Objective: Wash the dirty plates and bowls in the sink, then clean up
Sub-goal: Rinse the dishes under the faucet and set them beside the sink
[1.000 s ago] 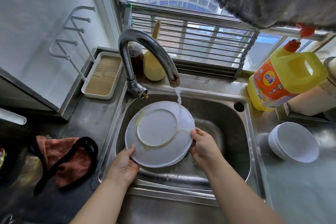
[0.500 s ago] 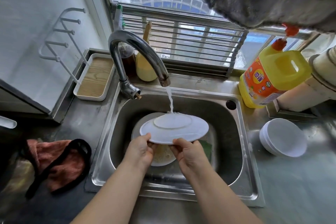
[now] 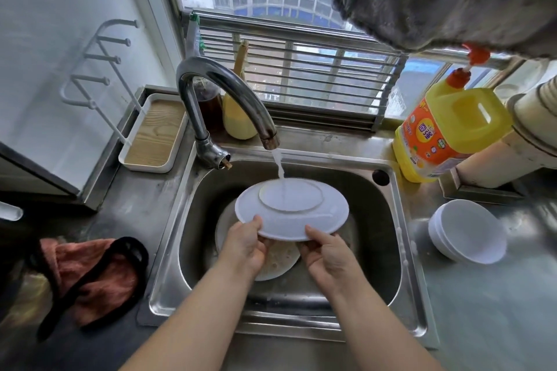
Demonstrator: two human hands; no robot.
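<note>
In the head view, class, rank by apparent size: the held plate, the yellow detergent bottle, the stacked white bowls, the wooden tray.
1. Yellow detergent bottle and held plate: look alike, too close to rank.
2. Stacked white bowls and wooden tray: also alike.

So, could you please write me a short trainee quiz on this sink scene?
1. True or false: water from the curved steel tap lands on the upturned white round plate.
2. Which hands hold that plate? A) left only B) right only C) both
3. Fill in: the stacked white bowls sit on the counter to the ____ of the steel sink.

Key: 1 true; the stream hits its underside ring. 2 C; the left hand and right hand each have a grip on the near rim. 3 right; a dirty plate lies in the basin.
</note>
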